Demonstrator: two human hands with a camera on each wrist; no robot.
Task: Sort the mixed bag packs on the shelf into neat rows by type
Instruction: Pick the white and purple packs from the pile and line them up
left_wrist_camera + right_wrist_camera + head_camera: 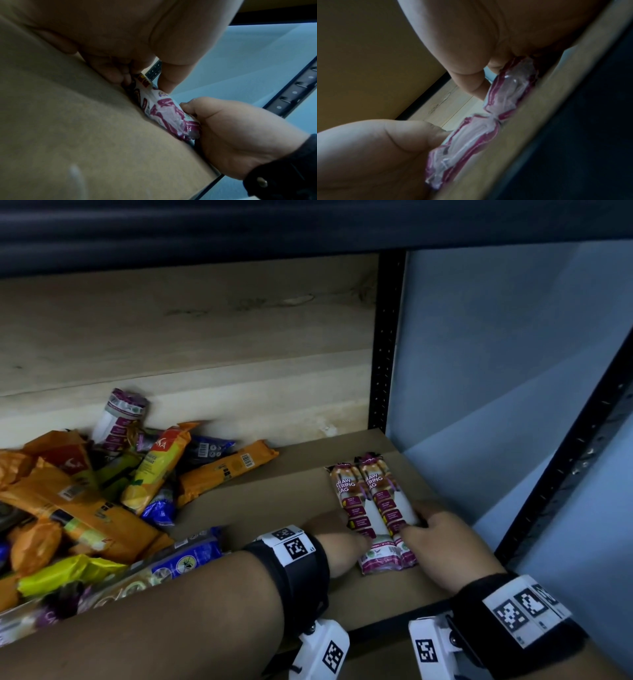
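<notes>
Two purple-and-white drawstring bag packs lie side by side, lengthwise, at the right end of the brown shelf board [274, 508]. My left hand [342, 537] pinches the left pack [349, 494] at its near end, fingers against its left side and thumb on top. My right hand [431, 529] grips the right pack [387, 494], thumb on top and fingers along its right side. The left wrist view shows a pack's crimped end [164, 112] between my left hand [116, 73] and right hand [231, 128]. In the right wrist view both crimped ends [510, 86] [465, 138] touch.
A loose heap of orange, yellow, blue and purple packs [85, 508] fills the shelf's left half. One purple pack [120, 419] leans on the back wall and an orange pack [229, 467] lies nearest the pair. Black uprights [387, 337] [565, 467] stand right, a dark beam [308, 224] overhead.
</notes>
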